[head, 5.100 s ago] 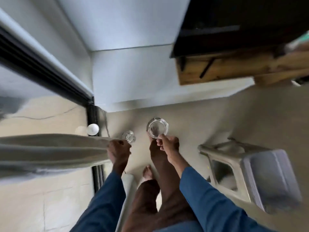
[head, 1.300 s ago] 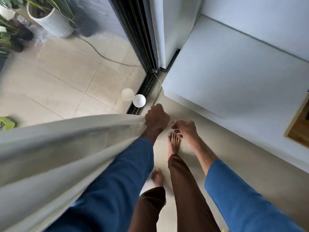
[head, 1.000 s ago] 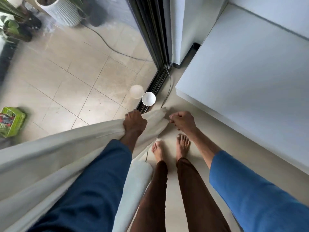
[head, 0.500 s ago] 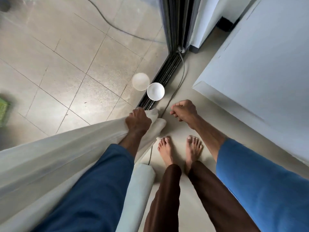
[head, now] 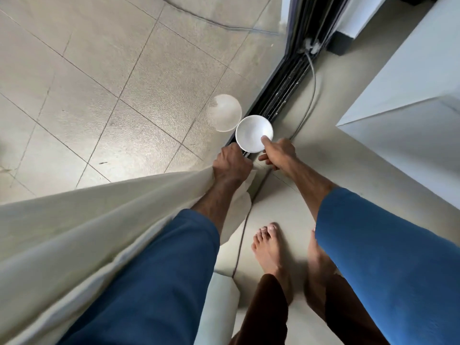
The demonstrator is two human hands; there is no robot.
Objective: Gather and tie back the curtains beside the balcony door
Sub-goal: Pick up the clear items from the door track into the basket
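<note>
A cream curtain (head: 99,220) stretches from the lower left toward the balcony door's black floor track (head: 281,90). My left hand (head: 231,165) grips the curtain's gathered edge right at the track. A small white bowl (head: 252,131) sits on the floor against the track. My right hand (head: 278,153) pinches the bowl's near rim, with the forefinger over the edge and the thumb below it. Both hands are close together, just short of the glass.
The bowl's reflection (head: 225,112) shows in the door glass. A thin cable (head: 308,95) runs along the floor beside the track. A white cabinet (head: 410,95) stands to the right. My bare feet (head: 271,250) are below, with another cream fabric fold (head: 219,307) beside them.
My right hand has reached forward from the floor space beside the curtain to the white bowl and taken its rim. My left hand keeps its grip on the curtain. The view has dropped closer.
</note>
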